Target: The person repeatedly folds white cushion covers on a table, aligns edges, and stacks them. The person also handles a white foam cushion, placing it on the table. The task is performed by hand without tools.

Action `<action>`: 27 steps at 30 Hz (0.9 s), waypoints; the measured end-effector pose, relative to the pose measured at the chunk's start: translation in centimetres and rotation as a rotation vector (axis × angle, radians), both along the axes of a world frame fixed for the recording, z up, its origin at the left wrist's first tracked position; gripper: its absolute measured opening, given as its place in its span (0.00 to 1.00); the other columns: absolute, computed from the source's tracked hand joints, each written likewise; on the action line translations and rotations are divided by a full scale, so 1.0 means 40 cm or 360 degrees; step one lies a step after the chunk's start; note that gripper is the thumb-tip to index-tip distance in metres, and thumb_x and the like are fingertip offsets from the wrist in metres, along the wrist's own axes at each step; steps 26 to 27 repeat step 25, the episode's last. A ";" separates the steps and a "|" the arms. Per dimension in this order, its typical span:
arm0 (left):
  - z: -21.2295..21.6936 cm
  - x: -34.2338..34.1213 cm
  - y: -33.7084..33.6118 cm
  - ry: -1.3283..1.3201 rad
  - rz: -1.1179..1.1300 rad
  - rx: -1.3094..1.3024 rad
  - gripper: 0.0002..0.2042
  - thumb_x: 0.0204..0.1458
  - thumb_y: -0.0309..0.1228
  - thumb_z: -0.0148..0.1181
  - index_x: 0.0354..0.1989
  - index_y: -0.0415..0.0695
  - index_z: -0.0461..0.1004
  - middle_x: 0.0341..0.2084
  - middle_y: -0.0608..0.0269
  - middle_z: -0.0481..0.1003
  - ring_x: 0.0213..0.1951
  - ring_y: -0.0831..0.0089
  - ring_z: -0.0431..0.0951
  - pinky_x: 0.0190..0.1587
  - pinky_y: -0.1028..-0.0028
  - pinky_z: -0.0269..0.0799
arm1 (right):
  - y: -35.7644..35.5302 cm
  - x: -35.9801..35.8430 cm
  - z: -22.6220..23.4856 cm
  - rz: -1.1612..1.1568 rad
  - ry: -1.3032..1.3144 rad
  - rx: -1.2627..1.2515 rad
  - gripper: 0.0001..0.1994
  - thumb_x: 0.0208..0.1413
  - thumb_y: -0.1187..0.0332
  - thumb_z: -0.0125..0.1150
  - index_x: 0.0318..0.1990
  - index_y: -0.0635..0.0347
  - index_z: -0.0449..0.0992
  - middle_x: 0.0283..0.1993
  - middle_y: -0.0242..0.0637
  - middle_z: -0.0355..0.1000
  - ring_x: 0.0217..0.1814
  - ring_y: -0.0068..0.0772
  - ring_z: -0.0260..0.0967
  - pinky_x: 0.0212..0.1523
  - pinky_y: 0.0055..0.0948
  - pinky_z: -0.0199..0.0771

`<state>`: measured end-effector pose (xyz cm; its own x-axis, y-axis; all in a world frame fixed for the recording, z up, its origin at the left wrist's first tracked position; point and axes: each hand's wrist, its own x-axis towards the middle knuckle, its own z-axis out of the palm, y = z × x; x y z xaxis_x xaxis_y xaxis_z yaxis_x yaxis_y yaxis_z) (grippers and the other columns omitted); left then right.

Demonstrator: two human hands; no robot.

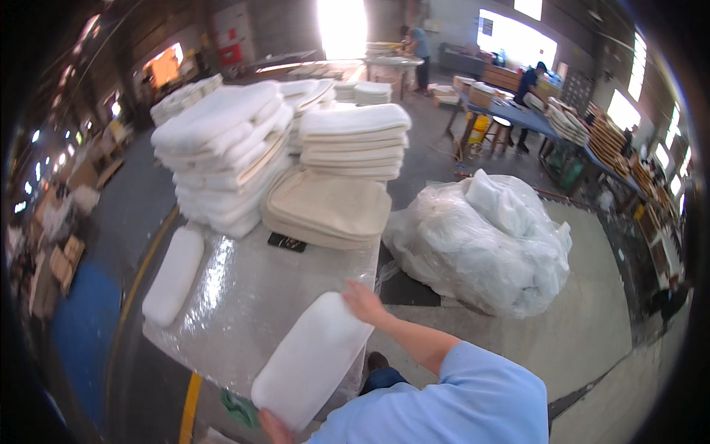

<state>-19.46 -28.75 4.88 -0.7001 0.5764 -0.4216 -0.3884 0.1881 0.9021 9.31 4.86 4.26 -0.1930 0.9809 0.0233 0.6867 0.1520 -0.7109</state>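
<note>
A long white cushion (314, 362) with rounded ends lies slantwise over the near right part of the plastic-covered table (222, 337). My right hand (362, 303) grips its far end, the fingers bent at the edge. At the near end, my left hand (274, 427) holds the cushion's edge; part of that hand is cut off by the frame's lower side. A second white cushion (174, 276) of like shape lies along the table's left edge. Beyond, beige cushions (329, 206) are stacked beside a small flat black thing (287, 242).
Tall stacks of white cushions (222, 140) fill the table's far part. A big clear plastic bag with white contents (488, 244) sits on the floor at right. Green cloth (238, 408) hangs by the near edge. Two people work at distant tables, one near a blue table (518, 116).
</note>
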 end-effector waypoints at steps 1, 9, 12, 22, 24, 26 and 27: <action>-0.018 0.019 0.015 -0.0063 -0.0069 -0.0053 0.28 0.72 0.46 0.50 0.74 0.42 0.61 0.59 0.49 0.74 0.59 0.61 0.78 0.56 0.61 0.78 | 0.012 0.006 -0.016 0.0058 -0.0045 -0.0006 0.31 0.74 0.47 0.49 0.74 0.58 0.65 0.73 0.52 0.69 0.75 0.59 0.65 0.74 0.49 0.65; -0.046 0.006 -0.068 -0.0204 -0.0078 -0.0390 0.29 0.70 0.48 0.52 0.74 0.45 0.61 0.62 0.47 0.72 0.60 0.57 0.77 0.59 0.57 0.76 | -0.009 0.010 0.078 0.0100 0.0054 -0.0163 0.29 0.75 0.46 0.43 0.69 0.58 0.71 0.69 0.52 0.72 0.71 0.57 0.68 0.70 0.50 0.68; -0.053 0.020 -0.154 -0.0313 0.0025 -0.0503 0.30 0.69 0.49 0.53 0.74 0.46 0.61 0.63 0.46 0.71 0.61 0.55 0.77 0.60 0.55 0.76 | -0.025 0.075 0.112 0.0107 0.0148 0.0206 0.24 0.73 0.50 0.53 0.64 0.58 0.77 0.63 0.51 0.77 0.64 0.54 0.75 0.65 0.47 0.74; -0.019 0.492 -0.540 -0.0689 0.0938 -0.0721 0.32 0.67 0.51 0.56 0.75 0.50 0.61 0.66 0.43 0.69 0.62 0.50 0.76 0.64 0.50 0.73 | 0.069 0.001 0.371 0.1186 0.0730 -0.0201 0.18 0.65 0.61 0.69 0.57 0.60 0.83 0.47 0.41 0.85 0.46 0.31 0.82 0.51 0.33 0.80; -0.023 0.684 -0.585 -0.0831 0.1130 -0.0705 0.32 0.66 0.52 0.57 0.75 0.50 0.61 0.67 0.43 0.69 0.63 0.49 0.75 0.64 0.49 0.72 | 0.036 -0.034 0.441 0.1554 0.0812 -0.0329 0.19 0.64 0.62 0.70 0.58 0.59 0.82 0.51 0.41 0.85 0.49 0.32 0.82 0.54 0.35 0.80; -0.030 0.799 -0.599 -0.0915 0.1209 -0.0692 0.33 0.66 0.52 0.57 0.75 0.51 0.61 0.67 0.42 0.68 0.63 0.49 0.75 0.65 0.48 0.72 | 0.012 -0.041 0.478 0.1737 0.0785 -0.0417 0.20 0.63 0.61 0.71 0.59 0.59 0.82 0.54 0.42 0.84 0.51 0.33 0.82 0.55 0.36 0.80; -0.030 0.799 -0.599 -0.0915 0.1209 -0.0692 0.33 0.66 0.52 0.57 0.75 0.51 0.61 0.67 0.42 0.68 0.63 0.49 0.75 0.65 0.48 0.72 | 0.012 -0.041 0.478 0.1737 0.0785 -0.0417 0.20 0.63 0.61 0.71 0.59 0.59 0.82 0.54 0.42 0.84 0.51 0.33 0.82 0.55 0.36 0.80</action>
